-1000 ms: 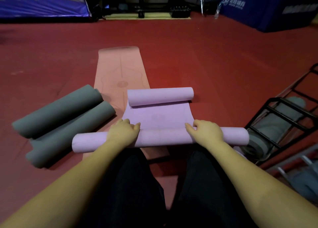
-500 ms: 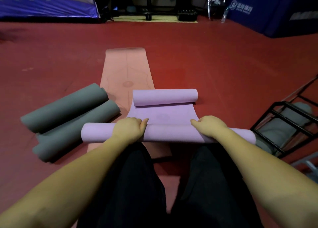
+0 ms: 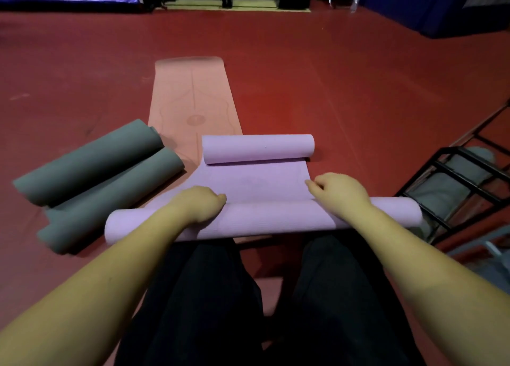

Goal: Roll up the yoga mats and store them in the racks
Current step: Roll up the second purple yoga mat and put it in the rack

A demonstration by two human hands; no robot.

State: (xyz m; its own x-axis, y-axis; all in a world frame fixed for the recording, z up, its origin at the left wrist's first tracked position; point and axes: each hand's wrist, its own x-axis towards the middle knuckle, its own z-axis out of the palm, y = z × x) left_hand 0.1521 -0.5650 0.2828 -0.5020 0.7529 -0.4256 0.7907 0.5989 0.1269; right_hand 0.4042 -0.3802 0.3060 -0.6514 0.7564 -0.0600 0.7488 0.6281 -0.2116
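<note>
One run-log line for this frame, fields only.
stage: rolling purple mat | left hand: on roll | right hand: on roll | far end curled | rack right

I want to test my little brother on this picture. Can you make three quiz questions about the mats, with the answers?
1. True or false: the purple mat is fully rolled.
2. What lies flat under it? A) pink mat B) towel C) blanket
3. Fill in: the rolled mats at the left are ____.

Key:
1. False. Both ends are rolled, with a flat stretch between; the left hand and right hand are on the near roll.
2. A
3. Grey
</note>
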